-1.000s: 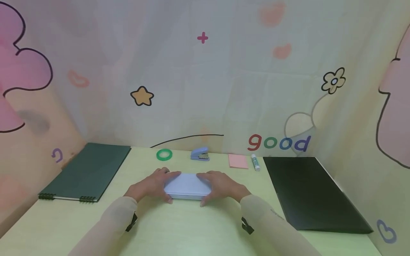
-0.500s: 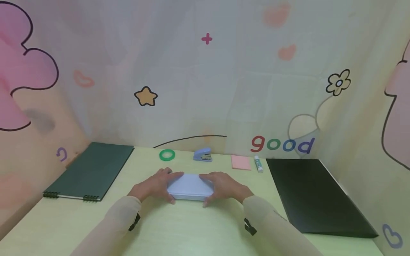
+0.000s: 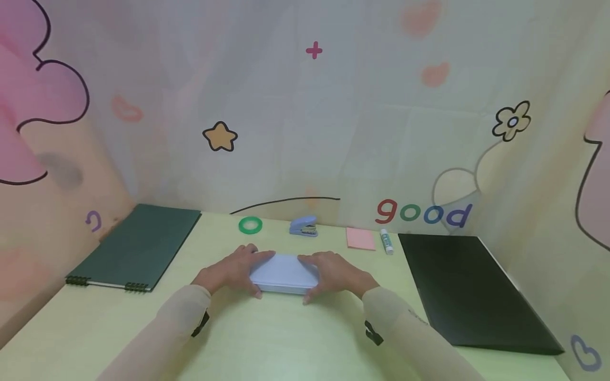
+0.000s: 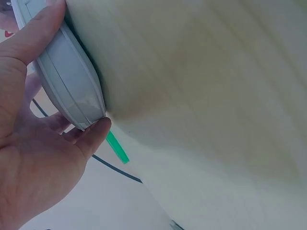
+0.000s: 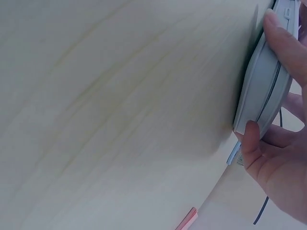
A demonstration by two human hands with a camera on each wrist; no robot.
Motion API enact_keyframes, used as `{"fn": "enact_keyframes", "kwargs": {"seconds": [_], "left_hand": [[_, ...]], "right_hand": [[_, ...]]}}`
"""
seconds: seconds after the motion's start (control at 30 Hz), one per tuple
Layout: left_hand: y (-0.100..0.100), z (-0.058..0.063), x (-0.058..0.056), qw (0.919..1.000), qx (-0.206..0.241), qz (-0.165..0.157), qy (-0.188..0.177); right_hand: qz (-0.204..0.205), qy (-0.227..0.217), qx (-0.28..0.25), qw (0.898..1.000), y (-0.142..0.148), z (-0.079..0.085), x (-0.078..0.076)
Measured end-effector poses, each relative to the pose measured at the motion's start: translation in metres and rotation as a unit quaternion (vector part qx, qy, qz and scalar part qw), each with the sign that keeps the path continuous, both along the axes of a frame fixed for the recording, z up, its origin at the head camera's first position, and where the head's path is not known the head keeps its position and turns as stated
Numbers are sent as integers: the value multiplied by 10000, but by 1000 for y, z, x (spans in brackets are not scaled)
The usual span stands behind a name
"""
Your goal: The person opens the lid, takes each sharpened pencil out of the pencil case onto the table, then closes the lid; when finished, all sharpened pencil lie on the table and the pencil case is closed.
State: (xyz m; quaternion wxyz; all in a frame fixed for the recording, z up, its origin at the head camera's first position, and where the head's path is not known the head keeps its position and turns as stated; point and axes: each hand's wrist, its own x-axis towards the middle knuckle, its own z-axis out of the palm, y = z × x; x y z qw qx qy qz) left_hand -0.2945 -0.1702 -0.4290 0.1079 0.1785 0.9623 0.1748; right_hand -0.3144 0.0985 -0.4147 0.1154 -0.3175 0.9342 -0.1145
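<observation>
Case (image 3: 284,272) pale blue, perhaps greyish; tape (image 3: 250,232) green; notepad (image 3: 360,239) pink

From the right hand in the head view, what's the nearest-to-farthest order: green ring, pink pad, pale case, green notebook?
1. Pale case: held by the right hand
2. Pink pad: behind, slightly right
3. Green ring: back left
4. Green notebook: far left

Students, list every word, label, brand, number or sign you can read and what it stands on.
"good": red, green, blue and purple letters on the pale fabric backdrop.
"+": pink plus sign, same backdrop.
Too small to read: label on the white cylindrical glue stick.
Too blurred: marking on the beige right sleeve.
</observation>
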Motion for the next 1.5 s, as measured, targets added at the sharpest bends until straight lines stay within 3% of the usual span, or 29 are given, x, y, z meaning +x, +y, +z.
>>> {"fn": "enact_keyframes", "kwargs": {"seconds": [0.3,1.03,1.3,1.5], "left_hand": [[2,3,-5,9998,-203,-16,40],[8,-1,-1,9999,-67,-74,-37],[-9,-18,-3,9985,527,50,167],[-22,-17,-7,9929,1129,210,304]], "right_hand": [[-246,-398,-96,9989,0,11,-3],[-174,-164,-585,9980,25,-10,14],[-225,-121,-891,9957,26,-15,13],[-368,-180,-1227,9916,26,-9,9]]}}
